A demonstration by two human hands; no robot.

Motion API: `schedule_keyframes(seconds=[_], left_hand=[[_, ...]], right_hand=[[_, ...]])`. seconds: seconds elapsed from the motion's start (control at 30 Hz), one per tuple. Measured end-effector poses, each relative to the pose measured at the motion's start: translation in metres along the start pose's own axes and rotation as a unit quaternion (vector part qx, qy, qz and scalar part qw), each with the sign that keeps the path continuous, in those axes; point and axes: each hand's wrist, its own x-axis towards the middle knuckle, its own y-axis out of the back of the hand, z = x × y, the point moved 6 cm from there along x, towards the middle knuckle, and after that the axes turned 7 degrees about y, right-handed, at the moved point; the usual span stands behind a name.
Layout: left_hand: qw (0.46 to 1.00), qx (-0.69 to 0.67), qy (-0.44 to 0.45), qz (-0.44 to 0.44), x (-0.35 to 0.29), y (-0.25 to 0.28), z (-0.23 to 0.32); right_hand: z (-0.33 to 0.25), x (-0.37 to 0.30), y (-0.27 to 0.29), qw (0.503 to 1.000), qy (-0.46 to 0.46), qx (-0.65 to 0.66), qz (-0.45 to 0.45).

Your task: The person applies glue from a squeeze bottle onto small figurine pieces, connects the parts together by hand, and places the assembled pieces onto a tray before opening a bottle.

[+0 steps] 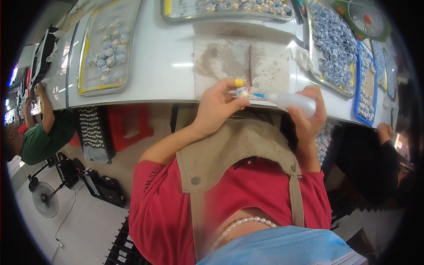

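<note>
Close to the table's near edge, my left hand (217, 105) pinches a small white and blue-grey figure part (241, 92) between thumb and fingers. A yellow cover (239, 83) is wrapped round one of its fingertips. My right hand (308, 110) is closed round a translucent white squeeze bottle (297, 104), tilted on its side. The bottle's thin nozzle with a blue collar (258, 95) points left at the part. Whether the tip touches it is too small to tell. Under and beyond the hands lies a stained, whitish work sheet (269, 55).
Trays of blue-grey parts stand at left (126, 66), at the back (229, 17) and at right (312, 57), with a blue tray (356, 104) beyond. A small green fan (365, 18) stands back right. Co-workers sit on both sides; a red stool (132, 126) is below.
</note>
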Motion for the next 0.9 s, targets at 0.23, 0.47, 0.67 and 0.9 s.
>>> schedule_keyframes(seconds=[0.23,0.47,0.67,0.9], left_hand=[[0.997,0.062,0.032,0.028,-0.002,0.004,0.001],[0.996,0.073,0.028,0.036,-0.002,0.003,0.000],[0.996,0.076,0.027,0.032,-0.003,0.002,-0.001],[0.999,0.025,0.040,0.025,-0.003,0.001,0.002]], right_hand=[[-0.022,0.012,-0.007,0.990,0.076,-0.115,-0.012],[-0.030,0.016,-0.014,0.985,0.082,-0.148,-0.041],[-0.031,0.019,-0.017,0.983,0.087,-0.159,-0.042],[-0.023,0.015,-0.008,0.987,0.072,-0.142,-0.020]])
